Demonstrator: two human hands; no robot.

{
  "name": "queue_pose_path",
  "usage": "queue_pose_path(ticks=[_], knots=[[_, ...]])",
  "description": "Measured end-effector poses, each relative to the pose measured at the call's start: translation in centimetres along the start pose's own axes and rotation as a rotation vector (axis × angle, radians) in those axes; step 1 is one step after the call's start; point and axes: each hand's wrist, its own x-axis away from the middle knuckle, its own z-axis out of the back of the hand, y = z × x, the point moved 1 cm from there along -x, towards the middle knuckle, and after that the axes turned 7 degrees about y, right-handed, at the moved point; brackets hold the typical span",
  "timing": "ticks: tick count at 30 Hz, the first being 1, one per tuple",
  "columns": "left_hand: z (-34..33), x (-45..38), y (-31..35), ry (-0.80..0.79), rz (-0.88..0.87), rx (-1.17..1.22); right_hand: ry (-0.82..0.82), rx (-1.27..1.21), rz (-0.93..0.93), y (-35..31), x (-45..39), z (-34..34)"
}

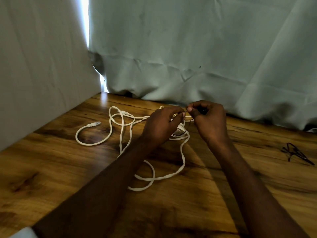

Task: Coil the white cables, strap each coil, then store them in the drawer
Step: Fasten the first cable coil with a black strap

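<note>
Scene: a person's two bare arms reach over a wooden worktop point(51, 169) hung about with pale cloth backdrops point(188, 48), seen from a head-worn camera
White cable point(181, 162): mostly loose, sprawling in open loops across the middle of the worktop, one plug end point(94, 124) lying apart to the left; a smaller gathered bunch point(180, 133) sits directly under the hands, partly hidden by them
Left hand point(163, 126): fingers curled down over the gathered bunch, thumb and forefinger pinching a thin dark tie point(187, 126), apparently to keep the turns from springing open while the tie is worked
Right hand point(208, 119): raised just beside the left, fingertips pinched on the upper end of the same dark tie, something dark also showing between its fingers; the two hands nearly touch at the pinch
Why so held: the tie appears to drop from the fingertips toward the bunch and bend under it, which suggests a strap being passed round or twisted shut; whether it already encircles the coil cannot be told
Spare ties point(295, 152): a small tangle of dark wiry pieces lies well apart on the right of the worktop, within reach for later coils
Drawer: not in view
Progress, as judged: early, since much of the cable lies uncoiled and nothing is stored
Risk: the trailing loops cross one another and could snag as they are drawn in
</note>
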Motion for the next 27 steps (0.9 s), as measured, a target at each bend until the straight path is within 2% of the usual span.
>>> queue_pose_path(ticks=[6, 12, 14, 19, 27], knots=[[-0.2, -0.3, -0.7, 0.032, 0.019, 0.027, -0.214, -0.3, -0.323, -0.7, 0.5, 0.6], [0.1, -0.1, -0.3, -0.016, 0.018, 0.093, -0.247, -0.512, -0.572, -0.8, 0.2, 0.6], [0.1, -0.1, -0.3, -0.038, 0.028, 0.139, -0.247, -0.481, -0.56, -0.8, 0.3, 0.5], [0.0, -0.1, 0.8, -0.078, 0.122, 0.312, -0.103, -0.252, -0.34, -0.4, 0.4, 0.2], [0.1, -0.4, 0.9, -0.108, 0.252, 0.561, -0.088, -0.296, -0.344, -0.7, 0.5, 0.4]])
